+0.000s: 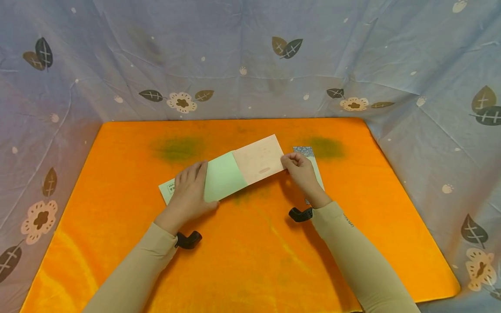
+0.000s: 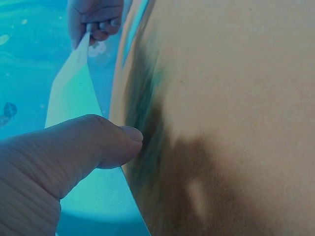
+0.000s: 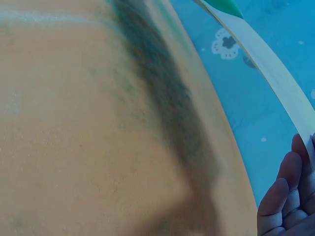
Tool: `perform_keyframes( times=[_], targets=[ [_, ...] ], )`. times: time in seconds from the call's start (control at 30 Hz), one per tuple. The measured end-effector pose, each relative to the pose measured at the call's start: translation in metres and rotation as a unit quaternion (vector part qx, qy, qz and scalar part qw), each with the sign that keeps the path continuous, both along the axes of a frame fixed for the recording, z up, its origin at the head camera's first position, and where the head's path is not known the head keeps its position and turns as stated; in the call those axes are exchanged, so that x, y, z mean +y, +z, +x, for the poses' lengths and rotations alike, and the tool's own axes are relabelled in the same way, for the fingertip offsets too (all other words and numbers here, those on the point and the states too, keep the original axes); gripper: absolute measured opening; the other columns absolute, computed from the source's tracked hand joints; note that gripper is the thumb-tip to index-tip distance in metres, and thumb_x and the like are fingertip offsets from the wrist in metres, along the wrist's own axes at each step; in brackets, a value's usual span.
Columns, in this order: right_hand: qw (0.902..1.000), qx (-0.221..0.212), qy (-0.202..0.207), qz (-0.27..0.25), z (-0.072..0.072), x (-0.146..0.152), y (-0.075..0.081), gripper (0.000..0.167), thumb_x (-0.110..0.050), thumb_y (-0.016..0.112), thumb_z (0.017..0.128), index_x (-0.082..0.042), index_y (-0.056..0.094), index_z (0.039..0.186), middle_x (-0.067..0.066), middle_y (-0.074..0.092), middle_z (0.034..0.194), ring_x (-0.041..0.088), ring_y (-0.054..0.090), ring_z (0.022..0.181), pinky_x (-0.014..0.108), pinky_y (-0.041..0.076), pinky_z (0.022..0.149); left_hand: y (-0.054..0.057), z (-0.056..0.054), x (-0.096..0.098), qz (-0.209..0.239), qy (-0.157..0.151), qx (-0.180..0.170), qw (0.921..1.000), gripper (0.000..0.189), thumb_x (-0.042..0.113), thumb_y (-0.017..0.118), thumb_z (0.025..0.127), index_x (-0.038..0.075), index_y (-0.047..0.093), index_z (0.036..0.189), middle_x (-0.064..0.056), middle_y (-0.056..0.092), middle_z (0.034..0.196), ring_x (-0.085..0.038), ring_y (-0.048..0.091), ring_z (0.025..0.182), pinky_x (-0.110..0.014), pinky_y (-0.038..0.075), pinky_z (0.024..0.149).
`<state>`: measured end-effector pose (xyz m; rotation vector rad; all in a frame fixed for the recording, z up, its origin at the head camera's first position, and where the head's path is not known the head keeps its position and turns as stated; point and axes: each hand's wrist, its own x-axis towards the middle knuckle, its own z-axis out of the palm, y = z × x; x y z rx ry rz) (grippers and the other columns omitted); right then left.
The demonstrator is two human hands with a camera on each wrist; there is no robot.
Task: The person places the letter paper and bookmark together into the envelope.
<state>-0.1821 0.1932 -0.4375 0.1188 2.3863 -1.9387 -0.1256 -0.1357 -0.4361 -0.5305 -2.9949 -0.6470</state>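
Observation:
A long, thin folding card (image 1: 225, 176) with a pale green part and a pale pink part slants across the middle of the table, its right end lifted. My left hand (image 1: 188, 191) grips the green part, fingers over the top and thumb along the near edge. In the left wrist view that thumb (image 2: 106, 145) lies across the card's edge. Thumb and fingers of my right hand (image 1: 303, 171) pinch the pink end at its right corner. From the right wrist view the card (image 3: 275, 71) appears as a curved pale strip above the fingers (image 3: 290, 172).
A second card or booklet (image 1: 304, 151) with a blue-grey patterned end lies partly hidden beneath my right hand. The table has an orange cloth (image 1: 242, 256). Patterned curtains (image 1: 242, 52) stand around its back and sides. A black wrist device (image 1: 189, 240) sits at each cuff.

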Motion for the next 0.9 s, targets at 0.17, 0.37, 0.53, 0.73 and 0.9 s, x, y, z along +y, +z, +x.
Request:
perform_keyframes(
  times=[0.17, 0.37, 0.53, 0.73, 0.9],
  targets=[
    [0.9998, -0.007, 0.004, -0.018, 0.000, 0.001, 0.003, 0.035, -0.032, 0.058, 0.097, -0.002, 0.060, 0.115, 0.013, 0.061, 0.097, 0.044, 0.052, 0.102, 0.052, 0.045, 0.091, -0.001, -0.001, 0.000, -0.001, 0.001, -0.003, 1.0000, 0.120, 0.046, 0.084, 0.069, 0.002, 0.012, 0.155, -0.022, 0.022, 0.152, -0.041, 0.022, 0.136, -0.058, 0.015, 0.109],
    [0.9995, -0.019, 0.012, -0.020, 0.009, -0.005, 0.023, 0.032, -0.023, 0.054, 0.100, 0.004, 0.057, 0.118, 0.019, 0.059, 0.101, 0.049, 0.049, 0.106, 0.056, 0.042, 0.094, -0.001, 0.000, 0.000, -0.002, 0.001, -0.002, 1.0000, 0.120, 0.046, 0.084, 0.069, 0.002, 0.012, 0.155, -0.022, 0.022, 0.152, -0.041, 0.022, 0.136, -0.058, 0.015, 0.109],
    [0.9997, -0.015, 0.015, -0.013, 0.007, -0.003, 0.016, 0.034, -0.026, 0.055, 0.100, 0.003, 0.057, 0.118, 0.020, 0.059, 0.102, 0.046, 0.051, 0.105, 0.054, 0.043, 0.093, 0.000, 0.000, 0.000, -0.001, 0.000, 0.000, 1.0000, 0.120, 0.046, 0.084, 0.069, 0.002, 0.012, 0.154, -0.022, 0.022, 0.152, -0.041, 0.022, 0.136, -0.058, 0.014, 0.109],
    [1.0000, -0.002, 0.008, -0.002, 0.000, -0.001, -0.002, 0.038, -0.036, 0.059, 0.097, -0.003, 0.059, 0.114, 0.014, 0.063, 0.101, 0.038, 0.056, 0.098, 0.048, 0.048, 0.089, 0.000, -0.001, 0.001, 0.002, 0.000, 0.003, 1.0000, 0.120, 0.046, 0.084, 0.069, 0.001, 0.013, 0.154, -0.023, 0.023, 0.151, -0.041, 0.023, 0.136, -0.058, 0.015, 0.109],
    [0.9999, 0.002, 0.008, 0.007, 0.001, -0.002, -0.003, 0.036, -0.038, 0.060, 0.096, -0.006, 0.062, 0.112, 0.012, 0.064, 0.099, 0.037, 0.056, 0.096, 0.046, 0.049, 0.085, 0.000, -0.001, 0.001, 0.004, -0.001, 0.005, 1.0000, 0.119, 0.045, 0.084, 0.069, 0.001, 0.014, 0.154, -0.023, 0.023, 0.151, -0.041, 0.023, 0.136, -0.058, 0.015, 0.109]
  ],
)
